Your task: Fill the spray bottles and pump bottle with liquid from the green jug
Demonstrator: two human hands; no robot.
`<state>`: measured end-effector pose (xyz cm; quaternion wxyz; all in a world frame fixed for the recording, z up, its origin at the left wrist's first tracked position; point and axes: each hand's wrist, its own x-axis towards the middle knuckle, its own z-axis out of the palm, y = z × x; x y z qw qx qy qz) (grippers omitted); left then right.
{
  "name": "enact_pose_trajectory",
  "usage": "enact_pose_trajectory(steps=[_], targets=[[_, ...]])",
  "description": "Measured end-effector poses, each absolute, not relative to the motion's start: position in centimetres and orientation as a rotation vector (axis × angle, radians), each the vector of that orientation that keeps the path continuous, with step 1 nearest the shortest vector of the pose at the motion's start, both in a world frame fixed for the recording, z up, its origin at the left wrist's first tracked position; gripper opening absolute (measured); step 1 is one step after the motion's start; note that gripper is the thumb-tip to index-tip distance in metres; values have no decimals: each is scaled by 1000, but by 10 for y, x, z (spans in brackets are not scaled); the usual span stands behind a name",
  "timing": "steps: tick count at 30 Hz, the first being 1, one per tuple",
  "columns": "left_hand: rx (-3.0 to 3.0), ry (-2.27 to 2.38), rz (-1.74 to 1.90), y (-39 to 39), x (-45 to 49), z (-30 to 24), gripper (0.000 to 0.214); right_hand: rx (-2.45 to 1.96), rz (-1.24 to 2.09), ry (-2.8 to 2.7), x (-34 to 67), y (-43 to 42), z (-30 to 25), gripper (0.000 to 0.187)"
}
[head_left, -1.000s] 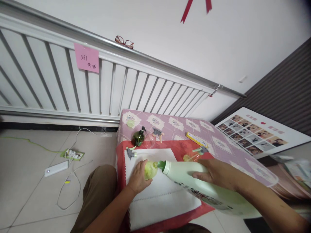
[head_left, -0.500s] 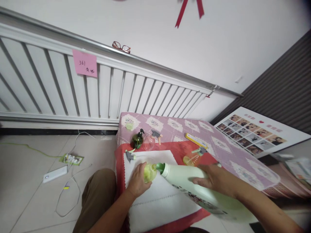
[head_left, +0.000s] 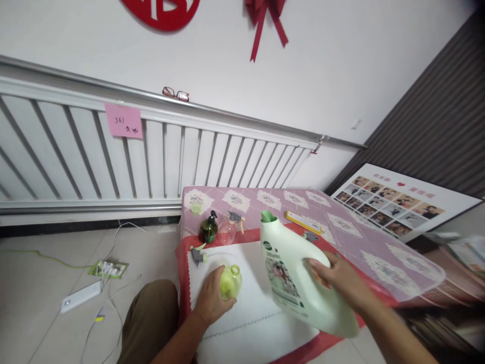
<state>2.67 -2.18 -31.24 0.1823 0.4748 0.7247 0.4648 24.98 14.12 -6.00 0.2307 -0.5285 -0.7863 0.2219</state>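
My left hand (head_left: 212,298) is wrapped around a small see-through yellow-green spray bottle (head_left: 232,283) with its top off, above the white cloth (head_left: 253,303). My right hand (head_left: 337,278) grips the handle of a large pale green detergent jug (head_left: 293,273), its open green spout facing up and apart from the bottle. A grey and green spray head (head_left: 197,255) lies at the cloth's far left corner. Behind it stand a dark green pump bottle (head_left: 208,228) and a clear pink spray bottle (head_left: 227,231). The jug mostly hides another grey spray head (head_left: 310,236).
A red cloth (head_left: 184,273) lies beneath the white one on a table with a purple patterned cover (head_left: 341,202). A yellow box (head_left: 303,222) lies toward the back. Left on the floor are a power strip (head_left: 108,268), cables and a white power bank (head_left: 81,297).
The jug has swung from lying nearly level, spout at the bottle's mouth, to more upright and away to the right. The bottle has turned more upright. The camera view has tilted up.
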Motion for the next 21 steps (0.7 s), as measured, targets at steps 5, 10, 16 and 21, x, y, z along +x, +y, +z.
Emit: enact_pose_trajectory(steps=[5, 10, 16, 21], targets=[[1331, 2068, 1294, -20, 28, -315, 88, -1436, 700, -1900, 235, 152, -111, 48], [1344, 2075, 1278, -21, 29, -314, 89, -1415, 704, -1710, 214, 147, -173, 64], [1339, 2078, 1228, -20, 28, -313, 89, -1398, 803, -1655, 214, 133, -212, 54], [1312, 2070, 1211, -20, 28, -310, 91, -1375, 735, -1604, 231, 117, -202, 58]])
